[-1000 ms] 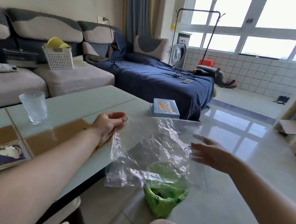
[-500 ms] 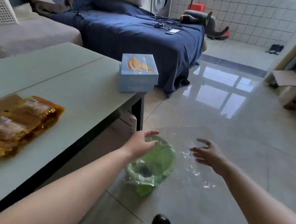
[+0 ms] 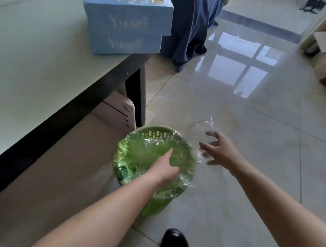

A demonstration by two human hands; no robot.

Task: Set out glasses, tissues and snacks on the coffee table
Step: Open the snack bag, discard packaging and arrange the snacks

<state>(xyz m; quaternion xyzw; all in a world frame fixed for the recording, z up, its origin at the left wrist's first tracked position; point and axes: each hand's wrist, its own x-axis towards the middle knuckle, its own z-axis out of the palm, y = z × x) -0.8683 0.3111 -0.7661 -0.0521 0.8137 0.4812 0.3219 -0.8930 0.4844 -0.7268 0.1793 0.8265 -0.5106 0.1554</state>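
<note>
1. Left hand [image 3: 164, 172]: fingers extended, pressing a clear plastic wrapper [image 3: 175, 152] down into the green bin [image 3: 157, 134]; nothing gripped, palm flat on the film.
2. Right hand [image 3: 220, 150]: at 3 o'clock of the bin, fingers spread, loosely touching the wrapper's outer edge; whether it pinches the film I cannot tell.
3. Tissue boxes [image 3: 126, 23]: two, stacked on the coffee table [image 3: 37, 68] corner, at 11 o'clock of the bin.
4. Advice: push the film well below the rim so it does not spring out.

Single head-worn view, looking steeply down, close over green bin [image 3: 154, 161] beside table [image 3: 37, 68]
</note>
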